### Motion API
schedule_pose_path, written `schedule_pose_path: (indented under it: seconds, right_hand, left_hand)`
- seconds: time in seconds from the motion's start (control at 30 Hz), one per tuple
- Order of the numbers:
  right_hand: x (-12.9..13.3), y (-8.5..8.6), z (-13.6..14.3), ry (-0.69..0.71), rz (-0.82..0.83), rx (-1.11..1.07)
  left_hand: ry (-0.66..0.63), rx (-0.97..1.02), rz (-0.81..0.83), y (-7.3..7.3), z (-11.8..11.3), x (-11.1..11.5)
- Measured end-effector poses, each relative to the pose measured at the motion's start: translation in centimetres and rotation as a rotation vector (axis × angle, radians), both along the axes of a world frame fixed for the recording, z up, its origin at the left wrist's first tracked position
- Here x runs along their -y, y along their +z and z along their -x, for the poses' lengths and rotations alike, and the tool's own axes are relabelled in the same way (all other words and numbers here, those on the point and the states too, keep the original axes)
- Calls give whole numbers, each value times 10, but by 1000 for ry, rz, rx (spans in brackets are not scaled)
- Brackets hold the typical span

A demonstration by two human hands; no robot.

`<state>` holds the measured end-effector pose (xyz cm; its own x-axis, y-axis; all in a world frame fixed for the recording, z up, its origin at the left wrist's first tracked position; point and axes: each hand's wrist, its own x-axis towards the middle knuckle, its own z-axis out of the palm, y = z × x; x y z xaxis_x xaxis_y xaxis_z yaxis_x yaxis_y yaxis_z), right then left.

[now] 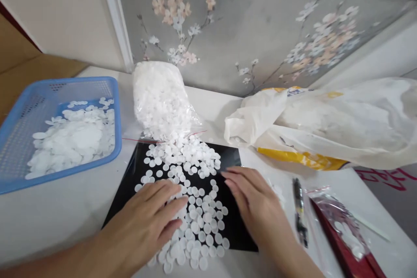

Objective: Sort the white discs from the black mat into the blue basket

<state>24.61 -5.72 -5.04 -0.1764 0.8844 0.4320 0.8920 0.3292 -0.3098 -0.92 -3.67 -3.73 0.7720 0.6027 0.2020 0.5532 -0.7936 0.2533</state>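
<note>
Many small white round discs [198, 215] lie spread over a black flat sheet [233, 226] on the white table. My left hand [151, 213] rests over the left part of the discs, fingers apart and stretched forward; what lies under its palm is hidden. At the sheet's right side, my right hand [252, 195] has its fingers extended towards the discs, with nothing visible in them. A clear plastic bag [161, 95] full of the same discs lies behind the sheet, its mouth spilling a heap onto the black surface.
On the left stands a blue basket [119, 117] part-filled with white discs. A large white and yellow plastic bag [325, 126] lies at the back right. Nearer are a black pen [299, 210] and a red item [329, 230] with a small clear bag [348, 234]. A floral panel [244, 17] stands behind.
</note>
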Motion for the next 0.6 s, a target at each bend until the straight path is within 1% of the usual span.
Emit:
schedule_pose_path:
  seconds: [0.03,0.1,0.17,0.2,0.3,0.43,0.5,0.53,0.6]
  right_hand:
    - [-1,-2,7,54,-9,-6]
    - [-1,-8,18,167,2,29]
    - [3,-13,24,252,28,72]
    - [5,-14,26,271,46,89]
    - [13,-13,30,278,70,101]
    - [18,-4,35,290,28,12]
    - [18,0,33,287,50,-61]
    - [16,0,31,273,68,-102]
    - [13,-1,24,199,81,-166]
  left_hand:
    - [7,10,-107,-5,1,-4]
    - [1,-10,-236,-14,5,-10]
    - [-22,-42,-290,-19,7,-11]
    - [-34,-49,-312,-19,8,-11]
    - [-47,-41,-355,-17,7,-7]
    - [18,34,-301,-15,1,-9]
    - [14,41,-281,-17,-1,-15]
    - [-3,30,-275,-19,-1,-18]
    - [-46,8,-261,-24,0,-24]
